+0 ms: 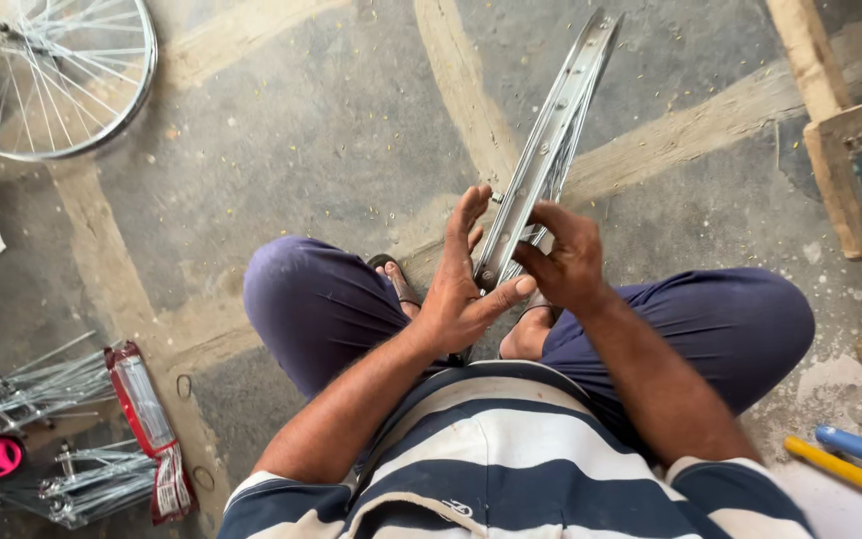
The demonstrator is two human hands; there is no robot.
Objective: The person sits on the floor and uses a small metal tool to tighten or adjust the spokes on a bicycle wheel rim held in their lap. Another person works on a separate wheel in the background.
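A silver bicycle wheel rim (pixel 559 125) with spokes stands on edge between my knees, seen edge-on and running up to the upper right. My left hand (pixel 463 284) lies flat against the rim's left side, fingers straight and thumb across its lower edge. My right hand (pixel 569 258) curls around the rim's right side, fingers pinched at the spokes near the rim. I sit on the floor in dark blue trousers and a striped shirt, with sandalled feet under the rim.
A finished spoked wheel (pixel 47 75) lies at the top left. Bundles of loose spokes (pixel 42 394) and a red packet (pixel 149 424) lie at the lower left. A wooden frame (pixel 850 150) stands at right; a yellow rod and a blue rod (pixel 855 459) lie at the lower right.
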